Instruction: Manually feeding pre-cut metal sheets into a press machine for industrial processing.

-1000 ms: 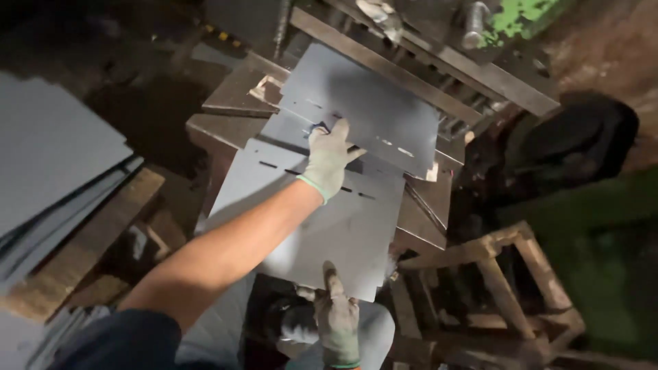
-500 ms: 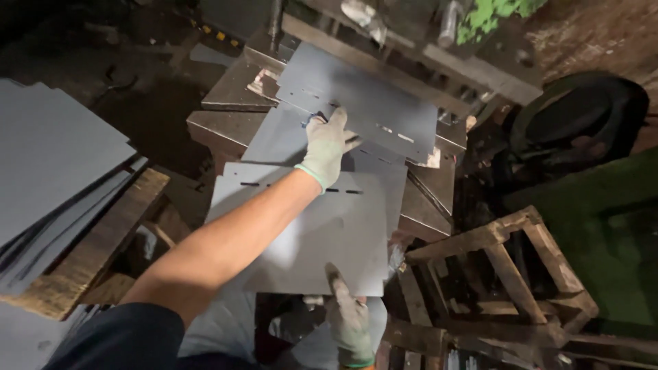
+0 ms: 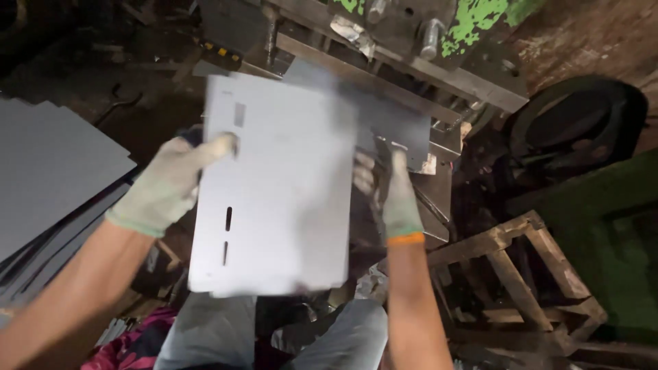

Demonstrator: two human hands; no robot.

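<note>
Grey metal sheet [image 3: 274, 192], with slots cut along its left side, is held clear of the press [image 3: 384, 62] at the far side, gripped at its left edge by the gloved left hand [image 3: 168, 185] and at its right edge by the gloved right hand [image 3: 394, 195]. The step in hand is judged to be the carrying of one sheet; a level, two-handed grip is called for next. One stack of sheets [image 3: 48, 178] lies left, one wooden frame [image 3: 521, 274] right.

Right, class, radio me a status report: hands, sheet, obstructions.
Left hand, right hand grip sheet by its edges. Sheet lifted before press. Nothing blocking.
</note>
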